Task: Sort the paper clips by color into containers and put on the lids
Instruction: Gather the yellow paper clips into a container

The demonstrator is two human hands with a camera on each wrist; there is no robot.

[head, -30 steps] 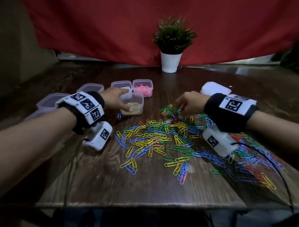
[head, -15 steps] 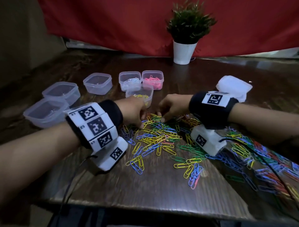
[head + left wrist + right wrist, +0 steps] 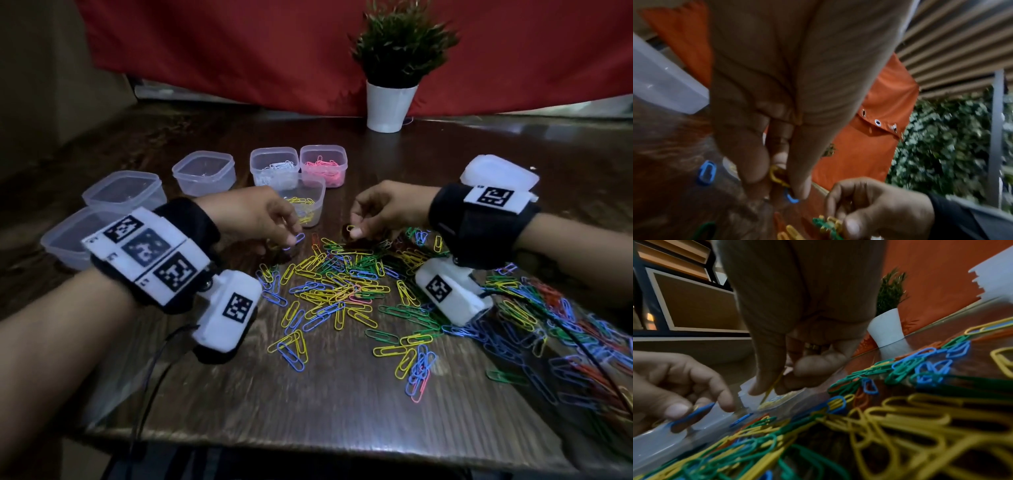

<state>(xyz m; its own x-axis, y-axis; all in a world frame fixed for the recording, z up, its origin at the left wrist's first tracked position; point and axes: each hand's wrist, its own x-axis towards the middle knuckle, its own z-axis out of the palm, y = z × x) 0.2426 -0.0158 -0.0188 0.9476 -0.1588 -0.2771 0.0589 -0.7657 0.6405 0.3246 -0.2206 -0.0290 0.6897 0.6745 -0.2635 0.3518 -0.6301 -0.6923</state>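
A loose pile of paper clips (image 3: 342,284) in yellow, blue, green and red covers the middle and right of the wooden table (image 3: 342,404). My left hand (image 3: 293,238) is at the pile's far left edge and pinches a blue paper clip (image 3: 298,237). In the left wrist view a yellow clip (image 3: 777,175) also sits between the left hand's fingers (image 3: 754,164). My right hand (image 3: 352,231) hovers just right of the left one, thumb and finger pinching a yellow paper clip (image 3: 772,386). Right behind the left hand stands the container with yellow clips (image 3: 317,205).
Behind it stand a container with white clips (image 3: 274,168) and one with pink clips (image 3: 323,164). Three empty containers (image 3: 203,173) line the left side. A stack of lids (image 3: 498,173) lies behind my right wrist. A potted plant (image 3: 392,102) stands at the back.
My left hand came back from the yellow-clip container to the pile and took up a blue clip. My right hand shifted left along the pile and now holds a yellow clip.
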